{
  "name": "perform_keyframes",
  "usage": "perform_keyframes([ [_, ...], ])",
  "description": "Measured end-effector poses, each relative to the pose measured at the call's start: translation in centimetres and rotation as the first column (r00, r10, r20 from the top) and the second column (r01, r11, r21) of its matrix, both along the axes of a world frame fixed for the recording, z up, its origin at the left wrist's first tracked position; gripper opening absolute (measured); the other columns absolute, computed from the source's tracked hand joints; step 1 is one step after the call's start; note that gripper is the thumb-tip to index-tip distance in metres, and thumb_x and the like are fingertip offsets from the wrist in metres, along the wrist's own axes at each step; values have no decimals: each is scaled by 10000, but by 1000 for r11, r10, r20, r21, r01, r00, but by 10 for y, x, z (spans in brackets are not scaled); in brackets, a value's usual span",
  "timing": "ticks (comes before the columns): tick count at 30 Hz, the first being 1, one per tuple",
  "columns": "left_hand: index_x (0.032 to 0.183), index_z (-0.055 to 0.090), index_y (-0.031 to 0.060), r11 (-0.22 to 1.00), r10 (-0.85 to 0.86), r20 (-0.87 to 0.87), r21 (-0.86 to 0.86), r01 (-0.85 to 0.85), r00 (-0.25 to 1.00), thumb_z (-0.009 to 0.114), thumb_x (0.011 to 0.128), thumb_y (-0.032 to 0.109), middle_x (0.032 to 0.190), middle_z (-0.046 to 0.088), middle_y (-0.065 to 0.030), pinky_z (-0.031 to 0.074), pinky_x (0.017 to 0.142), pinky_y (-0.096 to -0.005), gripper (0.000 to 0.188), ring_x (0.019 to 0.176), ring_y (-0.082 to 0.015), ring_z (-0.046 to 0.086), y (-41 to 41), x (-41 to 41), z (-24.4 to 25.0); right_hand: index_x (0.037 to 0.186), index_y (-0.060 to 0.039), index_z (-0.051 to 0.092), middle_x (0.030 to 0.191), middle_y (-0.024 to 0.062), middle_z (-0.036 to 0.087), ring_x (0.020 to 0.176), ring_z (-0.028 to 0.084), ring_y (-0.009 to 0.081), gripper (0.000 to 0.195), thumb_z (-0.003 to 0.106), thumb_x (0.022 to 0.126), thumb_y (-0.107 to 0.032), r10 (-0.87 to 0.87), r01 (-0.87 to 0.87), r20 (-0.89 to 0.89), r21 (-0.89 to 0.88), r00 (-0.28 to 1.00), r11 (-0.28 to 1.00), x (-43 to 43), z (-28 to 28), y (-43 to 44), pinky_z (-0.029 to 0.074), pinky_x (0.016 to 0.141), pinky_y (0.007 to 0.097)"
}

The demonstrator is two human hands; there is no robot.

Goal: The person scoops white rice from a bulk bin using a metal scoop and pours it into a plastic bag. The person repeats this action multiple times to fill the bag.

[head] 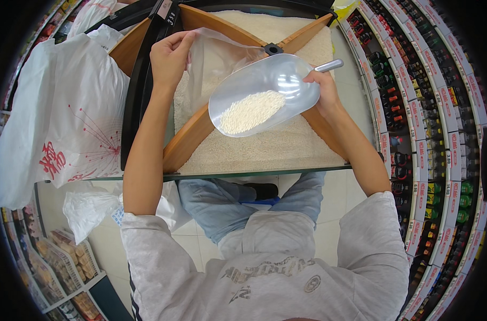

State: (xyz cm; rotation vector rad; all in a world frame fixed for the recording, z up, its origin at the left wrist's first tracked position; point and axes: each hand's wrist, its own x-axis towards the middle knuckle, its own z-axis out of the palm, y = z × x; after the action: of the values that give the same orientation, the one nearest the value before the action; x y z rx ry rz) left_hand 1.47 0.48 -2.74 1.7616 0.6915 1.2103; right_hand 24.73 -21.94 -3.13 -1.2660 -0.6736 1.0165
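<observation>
In my right hand is a clear plastic scoop with a metal-looking handle sticking out to the right. A heap of white rice lies in the scoop, towards its front lip. My left hand pinches the top edge of a thin, clear plastic bag, which hangs behind the scoop; part of the bag is hidden by it. Below both is a rice bin split by crossed wooden dividers, joined at a black hub. Loose rice fills the bin's near compartment.
A black rail with a price tag borders the bin on the left. Beyond it stands a big white plastic bag with red print. Shelves of bottles rise on the right. A glass edge runs before my legs.
</observation>
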Motion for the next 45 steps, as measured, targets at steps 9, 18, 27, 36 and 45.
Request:
perform_keyframes([
  [9,962,761,-1,999,-30,16,-28,31,999,694,916,188,567,578,42,333,426,-192,206,468,-11,462,-1,-3,1,1003,62,624,905,121,662,824,653,192,335,533,736,-117,-159,158,79,18,984,987,1,12,-6,513,750,302],
  [18,956,766,10,999,-30,13,-14,30,999,699,906,197,577,612,26,372,443,-204,205,472,-25,495,-4,0,6,747,-27,609,659,33,565,528,530,112,114,601,755,-141,-459,434,256,151,851,888,52,16,-3,389,453,254],
  [27,983,769,34,1000,-13,18,10,13,1000,672,936,216,567,558,40,340,430,-185,212,469,-17,465,-6,1,5,903,46,696,652,38,592,525,517,107,266,621,761,-166,-456,383,611,257,647,887,10,103,23,387,472,259],
  [36,985,772,42,1000,8,-6,9,-8,1000,671,933,200,560,563,39,343,424,-185,194,461,-15,469,-5,-2,5,1163,-3,700,927,87,720,831,631,123,399,565,791,-59,-592,138,681,599,431,789,-3,97,21,480,785,244],
  [45,959,769,16,999,14,-64,-29,-16,998,690,908,207,569,613,18,367,442,-208,213,460,-29,506,-3,-2,5,1265,62,623,1133,194,695,1039,664,224,592,450,702,2,-208,-159,814,342,542,926,39,36,-48,486,950,310],
])
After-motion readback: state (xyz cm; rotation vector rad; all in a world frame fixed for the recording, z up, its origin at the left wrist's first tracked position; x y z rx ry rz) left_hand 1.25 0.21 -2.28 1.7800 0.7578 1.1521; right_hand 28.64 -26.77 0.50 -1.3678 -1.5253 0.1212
